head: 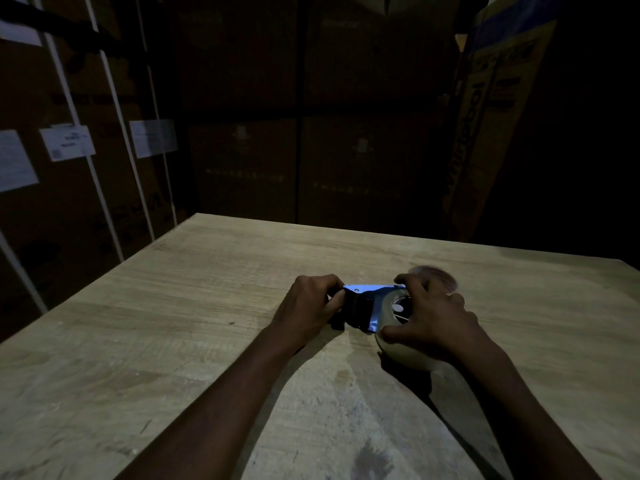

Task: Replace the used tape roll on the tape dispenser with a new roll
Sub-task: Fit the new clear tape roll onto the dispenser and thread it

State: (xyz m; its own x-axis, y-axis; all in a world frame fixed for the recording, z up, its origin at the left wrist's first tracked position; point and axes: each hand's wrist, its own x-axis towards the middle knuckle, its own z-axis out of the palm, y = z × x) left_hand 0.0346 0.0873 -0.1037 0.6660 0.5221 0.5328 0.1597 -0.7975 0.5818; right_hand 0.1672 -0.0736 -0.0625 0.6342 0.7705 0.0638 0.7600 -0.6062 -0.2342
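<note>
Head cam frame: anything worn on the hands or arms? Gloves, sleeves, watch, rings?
Nothing visible. The left hand and right hand are bare, no gloves. Both forearms are uncovered right to the frame edge, no sleeves, no watch or wristband. No rings show, though the light is dim.

two hands: a left hand (310,304) and a right hand (434,318). one tape dispenser (363,306). one tape roll (394,327). one desk (173,341). four white paper labels on the boxes at far left.
</note>
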